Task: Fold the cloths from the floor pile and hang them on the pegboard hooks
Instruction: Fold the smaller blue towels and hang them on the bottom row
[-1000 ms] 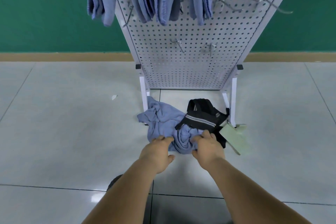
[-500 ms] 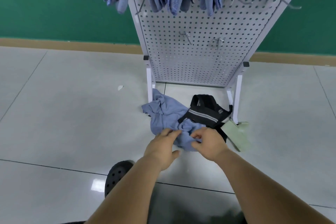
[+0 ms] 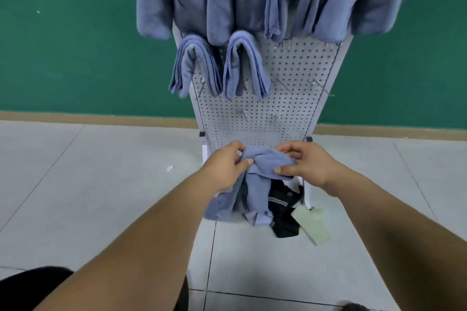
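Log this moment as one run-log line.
blue cloth: bunched, unfolded | left hand: grips cloth | right hand: pinches cloth | floor: black garment, green item | pegboard: folded cloths hung, some hooks bare

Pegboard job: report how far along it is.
Done: folded blue cloths hang on the pegboard's upper hooks. In hand: the left hand and right hand grip a crumpled blue cloth, not yet folded. Left: fold and hang it, then the black cloth and pale green cloth on the floor; bare hooks wait lower down.
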Demonstrator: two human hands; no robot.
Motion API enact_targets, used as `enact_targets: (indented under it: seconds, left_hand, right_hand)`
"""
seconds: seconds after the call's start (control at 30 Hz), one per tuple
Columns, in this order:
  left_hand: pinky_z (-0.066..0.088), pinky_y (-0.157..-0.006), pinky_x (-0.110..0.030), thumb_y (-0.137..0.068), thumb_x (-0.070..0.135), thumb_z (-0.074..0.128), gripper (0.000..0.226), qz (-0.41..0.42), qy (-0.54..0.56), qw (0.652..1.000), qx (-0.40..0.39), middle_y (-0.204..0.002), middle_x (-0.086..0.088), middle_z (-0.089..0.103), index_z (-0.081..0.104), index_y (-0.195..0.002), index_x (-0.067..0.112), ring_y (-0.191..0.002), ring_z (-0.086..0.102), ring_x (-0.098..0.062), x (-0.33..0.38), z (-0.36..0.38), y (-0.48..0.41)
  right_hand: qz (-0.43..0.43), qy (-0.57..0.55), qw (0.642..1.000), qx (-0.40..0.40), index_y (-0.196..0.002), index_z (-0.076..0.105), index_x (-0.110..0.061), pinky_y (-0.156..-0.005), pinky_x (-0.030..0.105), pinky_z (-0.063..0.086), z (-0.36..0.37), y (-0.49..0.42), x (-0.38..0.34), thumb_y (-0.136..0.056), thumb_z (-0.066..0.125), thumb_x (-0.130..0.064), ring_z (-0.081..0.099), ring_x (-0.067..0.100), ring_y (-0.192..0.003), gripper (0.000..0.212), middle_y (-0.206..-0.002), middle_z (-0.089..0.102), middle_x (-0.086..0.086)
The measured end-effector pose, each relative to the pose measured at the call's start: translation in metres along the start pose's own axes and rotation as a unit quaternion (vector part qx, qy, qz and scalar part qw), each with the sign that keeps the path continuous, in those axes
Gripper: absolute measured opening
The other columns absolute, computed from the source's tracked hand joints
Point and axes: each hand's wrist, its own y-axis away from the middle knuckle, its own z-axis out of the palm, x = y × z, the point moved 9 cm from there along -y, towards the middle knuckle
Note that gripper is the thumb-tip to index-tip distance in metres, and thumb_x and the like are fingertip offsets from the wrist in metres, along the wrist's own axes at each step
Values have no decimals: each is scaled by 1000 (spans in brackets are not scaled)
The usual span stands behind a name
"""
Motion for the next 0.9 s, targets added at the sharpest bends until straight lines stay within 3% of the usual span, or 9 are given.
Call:
enact_targets:
  seconds: [0.1,0.3,0.37,0.47,0.53,0.6,0.73,0.9]
  left_hand:
    - [45,-64,-35,-103,43,62,22,12,-32,998,-50,-75,-1,62,55,-114,25,-72,58,-24,37,-30,1]
    - [48,-73,-36,-95,48,71,26,45,-73,992,-88,-86,2,63,60,-90,24,-78,56,-19,103,-77,22]
    - [56,-82,-39,-88,49,77,31,52,-24,994,-96,-99,2,68,65,-101,24,-87,64,-21,113,-80,27]
    - [57,-98,-40,-90,48,78,56,90,92,990,-64,-129,6,63,55,-139,32,-104,71,-19,132,-84,37]
    - [60,-93,-39,-98,38,73,57,129,155,979,-34,-135,11,60,48,-150,35,-99,75,-23,147,-88,43]
    - [61,-84,-38,-102,29,69,47,145,190,971,-27,-127,14,66,53,-146,32,-89,77,-24,155,-89,47]
    - [60,-86,-41,-102,21,70,31,154,173,972,-49,-90,4,67,65,-132,24,-74,72,-20,156,-85,49]
    - [61,-81,-61,-99,16,72,6,128,178,976,-3,-71,1,67,68,-101,11,-61,72,-27,148,-89,43]
  right_hand:
    - [-20,-62,997,47,-115,71,-11,-78,24,61,-30,17,-42,-91,80,-5,76,21,-91,27,-102,81,11]
    - [-89,-129,985,73,-118,71,-13,-81,32,62,-63,43,-122,-96,74,-6,75,19,-90,23,-105,80,13]
    - [-115,-128,982,82,-121,70,-14,-85,36,62,-67,51,-142,-95,76,-4,75,20,-89,28,-104,80,14]
    - [-142,-101,982,74,-122,70,-15,-78,28,58,-60,63,-159,-93,76,-2,72,16,-84,32,-98,81,10]
    - [-145,-73,985,61,-119,71,-16,-76,23,56,-50,68,-162,-93,77,-2,71,12,-81,29,-93,80,7]
    - [-149,-44,986,61,-114,72,-16,-71,19,53,-43,72,-163,-93,78,-4,66,10,-75,25,-87,78,9]
    - [-136,-37,987,78,-109,69,-12,-70,22,55,-46,72,-159,-89,83,-8,70,15,-76,25,-91,79,14]
    - [-111,-75,989,70,-117,64,-11,-74,23,57,-47,68,-148,-88,84,-12,71,18,-78,35,-87,76,13]
